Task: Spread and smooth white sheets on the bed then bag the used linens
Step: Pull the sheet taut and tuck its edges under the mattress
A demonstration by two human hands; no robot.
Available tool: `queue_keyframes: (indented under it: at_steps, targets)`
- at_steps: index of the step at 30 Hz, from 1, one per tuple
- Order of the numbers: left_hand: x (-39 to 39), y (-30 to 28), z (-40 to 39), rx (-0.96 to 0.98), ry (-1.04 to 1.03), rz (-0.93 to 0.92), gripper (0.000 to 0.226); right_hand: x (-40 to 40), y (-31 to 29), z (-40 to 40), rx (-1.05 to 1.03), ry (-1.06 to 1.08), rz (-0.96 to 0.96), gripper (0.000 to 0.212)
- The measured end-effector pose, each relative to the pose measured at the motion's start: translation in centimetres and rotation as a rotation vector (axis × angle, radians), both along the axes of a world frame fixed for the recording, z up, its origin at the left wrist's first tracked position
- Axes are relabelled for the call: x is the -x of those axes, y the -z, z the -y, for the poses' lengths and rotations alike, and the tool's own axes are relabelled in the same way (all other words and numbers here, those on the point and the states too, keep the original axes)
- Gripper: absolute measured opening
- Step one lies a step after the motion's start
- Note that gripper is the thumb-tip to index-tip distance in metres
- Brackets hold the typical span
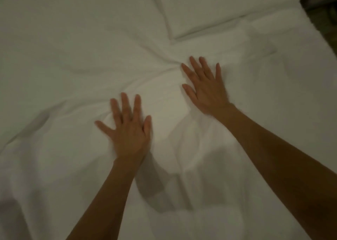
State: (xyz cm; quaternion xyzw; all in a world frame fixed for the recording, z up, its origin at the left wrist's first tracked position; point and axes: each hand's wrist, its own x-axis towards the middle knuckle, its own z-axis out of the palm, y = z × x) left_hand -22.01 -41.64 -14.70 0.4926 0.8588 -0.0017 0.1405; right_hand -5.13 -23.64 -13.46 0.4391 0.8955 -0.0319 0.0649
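Bed (313,61) fills the view, covered by white sheet (63,61), creased, with folds radiating from centre toward 9 and 6 o'clock. 1 pillow (218,8) at 12 o'clock, lying on the sheet. Left hand (127,130) and right hand (206,88) both flat, fingers splayed straight, palms pressing the sheet, gripping nothing; right sits further toward 1 o'clock. Sheet looks light, soft, limp, likely bunches under push. Best smoothed by flat palms sweeping outward; take hold at edges or corners to pull taut. Used linens not in view.
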Motion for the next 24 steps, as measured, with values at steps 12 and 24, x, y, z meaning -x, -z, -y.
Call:
queue_keyframes:
  at_steps: [12,24]
  targets:
    - [-13.4,0.7,-12.6,-0.216,0.105,0.118,0.061,-11.0,-0.2,-9.4,0.058,0.182,-0.026,0.059]
    - [-13.5,2.9,-11.9,-0.322,0.091,0.033,0.059,-17.0,-0.3,-19.8,-0.066,0.223,-0.062,0.049]
